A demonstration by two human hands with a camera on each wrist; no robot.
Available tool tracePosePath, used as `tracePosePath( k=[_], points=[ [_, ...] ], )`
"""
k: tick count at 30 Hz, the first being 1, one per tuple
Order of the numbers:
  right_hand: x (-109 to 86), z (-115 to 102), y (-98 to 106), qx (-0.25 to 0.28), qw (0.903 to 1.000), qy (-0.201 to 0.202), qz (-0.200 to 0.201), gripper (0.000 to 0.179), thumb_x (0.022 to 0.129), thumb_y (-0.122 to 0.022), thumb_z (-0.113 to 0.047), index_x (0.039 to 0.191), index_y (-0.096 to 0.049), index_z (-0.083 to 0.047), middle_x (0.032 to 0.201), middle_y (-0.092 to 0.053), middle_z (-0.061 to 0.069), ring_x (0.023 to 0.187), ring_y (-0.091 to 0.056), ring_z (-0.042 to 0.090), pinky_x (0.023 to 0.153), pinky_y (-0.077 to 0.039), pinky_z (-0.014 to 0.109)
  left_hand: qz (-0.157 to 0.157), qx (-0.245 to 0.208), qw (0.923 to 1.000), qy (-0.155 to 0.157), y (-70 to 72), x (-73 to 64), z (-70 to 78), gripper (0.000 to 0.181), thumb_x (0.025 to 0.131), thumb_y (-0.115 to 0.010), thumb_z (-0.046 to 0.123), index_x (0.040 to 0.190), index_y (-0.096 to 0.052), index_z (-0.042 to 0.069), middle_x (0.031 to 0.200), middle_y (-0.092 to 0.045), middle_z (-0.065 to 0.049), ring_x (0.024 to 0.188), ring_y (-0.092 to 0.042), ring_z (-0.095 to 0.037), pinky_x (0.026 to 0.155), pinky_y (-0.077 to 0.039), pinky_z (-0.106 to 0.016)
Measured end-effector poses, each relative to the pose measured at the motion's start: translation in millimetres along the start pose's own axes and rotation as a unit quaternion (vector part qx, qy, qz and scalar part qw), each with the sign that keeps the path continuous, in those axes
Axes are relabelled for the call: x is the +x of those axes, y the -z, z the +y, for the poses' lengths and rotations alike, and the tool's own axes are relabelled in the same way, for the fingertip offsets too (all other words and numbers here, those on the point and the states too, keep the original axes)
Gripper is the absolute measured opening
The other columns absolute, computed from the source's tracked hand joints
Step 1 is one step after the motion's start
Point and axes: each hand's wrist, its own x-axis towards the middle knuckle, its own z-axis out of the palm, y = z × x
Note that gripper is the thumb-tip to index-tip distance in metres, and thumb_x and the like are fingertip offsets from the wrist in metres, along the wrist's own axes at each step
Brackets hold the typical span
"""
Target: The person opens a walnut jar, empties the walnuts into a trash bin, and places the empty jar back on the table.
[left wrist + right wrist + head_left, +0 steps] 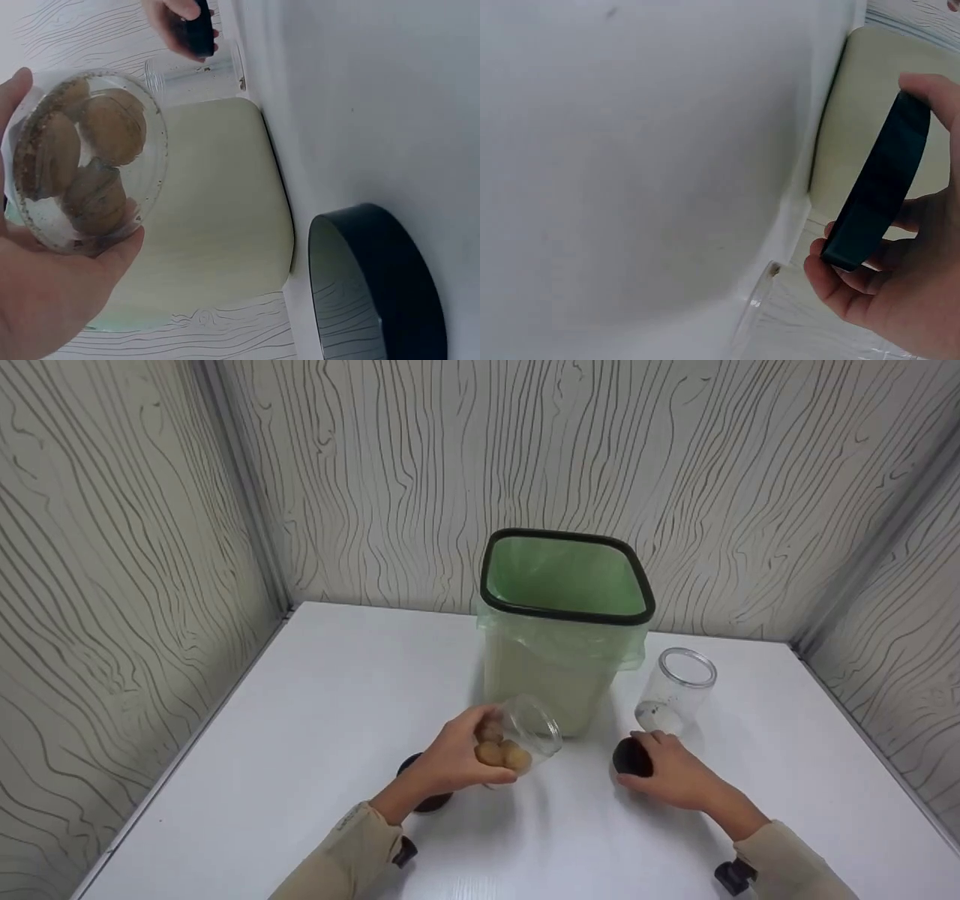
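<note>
My left hand [454, 754] grips a clear jar [534, 718] near its base and holds it tilted above the table, its mouth facing right. Several walnuts [112, 127] lie inside against the jar's bottom. In the head view a black lid [433, 801] lies on the table, partly hidden under the left wrist. Another black lid [881, 187] is held by its rim between the thumb and curled fingers of my right hand [671, 771], just above the table. Behind that hand stands a second clear jar [679, 686], without a lid and with small dark specks at its bottom.
A pale waste bin [547, 675] with a green bag [562, 570] and a black rim ring stands behind the hands, left of the second jar. The white table [300, 697] meets patterned panels [375, 472] at the back and sides.
</note>
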Motion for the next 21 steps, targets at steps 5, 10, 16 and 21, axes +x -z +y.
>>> tracePosePath(
  k=[5, 10, 16, 21],
  points=[
    [0.9, 9, -5, -0.01, 0.9998, -0.002, -0.019, 0.079, 0.076, -0.071, -0.052, 0.128, -0.049, 0.003, 0.114, -0.053, 0.016, 0.102, -0.049, 0.029, 0.083, -0.043, 0.047, 0.009, 0.009, 0.9999, 0.001, 6.3, -2.2, -0.1, 0.087, 0.068, -0.083, 0.043, 0.138, -0.042, 0.013, 0.126, -0.051, 0.0, 0.109, -0.05, -0.015, 0.091, -0.044, -0.037],
    [0.3, 13, -7, -0.013, 0.9993, -0.008, -0.034, 0.08, 0.074, -0.073, -0.05, 0.128, -0.049, 0.004, 0.114, -0.053, 0.017, 0.102, -0.048, 0.03, 0.083, -0.044, 0.048, 0.018, 0.018, 0.9996, 0.005, 12.9, -3.9, -0.7, 0.088, 0.068, -0.083, 0.044, 0.138, -0.041, 0.013, 0.126, -0.05, 0.003, 0.11, -0.049, -0.015, 0.092, -0.043, -0.039],
    [0.6, 16, -9, -0.021, 0.999, -0.015, -0.036, 0.081, 0.072, -0.075, -0.048, 0.128, -0.049, 0.004, 0.118, -0.05, 0.019, 0.103, -0.046, 0.032, 0.084, -0.043, 0.049, 0.024, 0.018, 0.9995, 0.004, 18.6, -3.7, -2.3, 0.089, 0.067, -0.083, 0.044, 0.138, -0.04, 0.012, 0.122, -0.052, 0.001, 0.106, -0.049, -0.014, 0.087, -0.044, -0.036],
    [1.3, 17, -10, -0.028, 0.9986, -0.024, -0.039, 0.082, 0.073, -0.074, -0.047, 0.132, -0.048, 0.004, 0.124, -0.045, 0.023, 0.106, -0.044, 0.034, 0.085, -0.043, 0.05, 0.026, 0.015, 0.9995, 0.007, 21.6, -3.9, -2.9, 0.09, 0.067, -0.083, 0.044, 0.14, -0.039, 0.013, 0.122, -0.052, 0.002, 0.106, -0.049, -0.014, 0.087, -0.044, -0.037]
  ],
)
